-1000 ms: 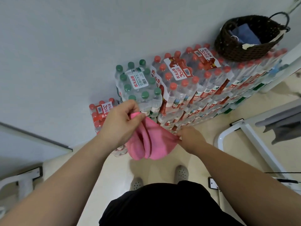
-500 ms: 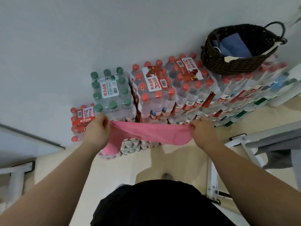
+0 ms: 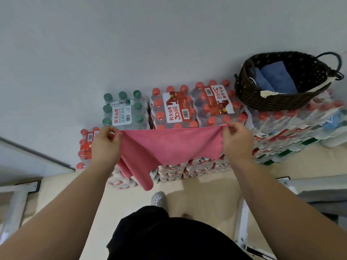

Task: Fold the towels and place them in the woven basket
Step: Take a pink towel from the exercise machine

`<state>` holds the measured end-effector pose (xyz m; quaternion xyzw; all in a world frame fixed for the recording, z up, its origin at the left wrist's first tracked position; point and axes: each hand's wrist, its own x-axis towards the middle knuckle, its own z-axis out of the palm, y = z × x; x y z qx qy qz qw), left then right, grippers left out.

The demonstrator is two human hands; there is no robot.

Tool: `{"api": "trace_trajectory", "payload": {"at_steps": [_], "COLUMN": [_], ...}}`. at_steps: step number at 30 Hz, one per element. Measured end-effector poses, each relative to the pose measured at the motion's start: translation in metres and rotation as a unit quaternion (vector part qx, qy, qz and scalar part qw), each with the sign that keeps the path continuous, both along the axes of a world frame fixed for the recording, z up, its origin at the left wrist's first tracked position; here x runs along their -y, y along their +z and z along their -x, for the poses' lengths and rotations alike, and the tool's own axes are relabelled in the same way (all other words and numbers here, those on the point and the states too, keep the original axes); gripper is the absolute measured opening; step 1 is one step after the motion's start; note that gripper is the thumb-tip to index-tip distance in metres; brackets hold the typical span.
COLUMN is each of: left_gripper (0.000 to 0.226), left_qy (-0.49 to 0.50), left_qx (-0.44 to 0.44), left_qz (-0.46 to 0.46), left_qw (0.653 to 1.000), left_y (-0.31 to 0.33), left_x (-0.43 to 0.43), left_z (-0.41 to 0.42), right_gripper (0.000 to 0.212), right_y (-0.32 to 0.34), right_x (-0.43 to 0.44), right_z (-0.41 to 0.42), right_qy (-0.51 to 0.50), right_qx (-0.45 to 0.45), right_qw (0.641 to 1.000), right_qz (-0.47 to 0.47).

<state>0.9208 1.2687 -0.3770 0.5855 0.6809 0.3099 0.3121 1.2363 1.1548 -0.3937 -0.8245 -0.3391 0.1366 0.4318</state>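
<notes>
A pink towel [image 3: 169,147] hangs spread out in the air in front of me, its top edge pulled taut. My left hand [image 3: 106,145] pinches the top left corner and my right hand [image 3: 236,141] pinches the top right corner. The towel's lower left part droops in a fold. A dark woven basket [image 3: 262,98] with handles sits at the upper right on stacked water packs, to the right of and above my right hand. Folded blue towels [image 3: 276,77] lie inside it.
Shrink-wrapped packs of water bottles [image 3: 176,109] are stacked against the grey wall, red-capped ones and a green-capped pack [image 3: 122,109]. A white metal frame [image 3: 242,218] stands at the right and another [image 3: 16,192] at the left. My shoe [image 3: 158,198] is on the beige floor.
My hands have moved apart and upward, pulling the bunched pink towel open into a flat sheet. The view has tilted, so the basket now appears lower in the picture.
</notes>
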Motion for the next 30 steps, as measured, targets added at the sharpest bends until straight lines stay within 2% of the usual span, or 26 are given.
{"api": "trace_trajectory", "payload": {"at_steps": [3,7,9,15,22,27,28,30], "left_gripper": [0.004,0.007,0.008,0.012,0.013,0.014,0.014,0.028], "left_qy": [-0.01,-0.047,-0.065,-0.121,-0.144,-0.167,-0.172,-0.176], "left_qx": [-0.004,-0.052,-0.095,-0.204,-0.25,-0.265,-0.272,-0.294], "left_qz": [-0.03,-0.062,-0.072,-0.127,-0.195,-0.266,-0.258,-0.217], "left_qw": [1.0,0.996,0.991,0.963,0.938,0.912,0.911,0.914], "left_y": [0.002,-0.01,-0.016,-0.03,-0.028,-0.015,-0.014,-0.014], "left_x": [-0.024,-0.062,-0.082,-0.136,-0.184,-0.216,-0.218,-0.212], "left_z": [-0.013,-0.026,-0.03,-0.042,-0.061,-0.082,-0.087,-0.098], "right_gripper": [0.008,0.003,0.009,0.005,0.016,0.036,0.05,0.085], "right_y": [0.01,0.008,0.005,-0.005,0.0,0.003,-0.001,-0.012], "right_x": [-0.031,-0.067,-0.08,-0.107,-0.151,-0.202,-0.208,-0.21], "right_z": [-0.003,-0.011,-0.012,-0.011,-0.017,-0.046,-0.051,-0.051], "right_qy": [-0.032,-0.084,-0.104,-0.129,-0.157,-0.117,-0.095,-0.043], "right_qx": [-0.028,-0.059,-0.068,-0.033,-0.031,-0.002,0.014,0.04], "right_qw": [0.998,0.994,0.992,0.991,0.987,0.993,0.995,0.987], "right_qz": [-0.038,-0.026,-0.011,0.033,0.019,-0.006,0.022,0.147]}}
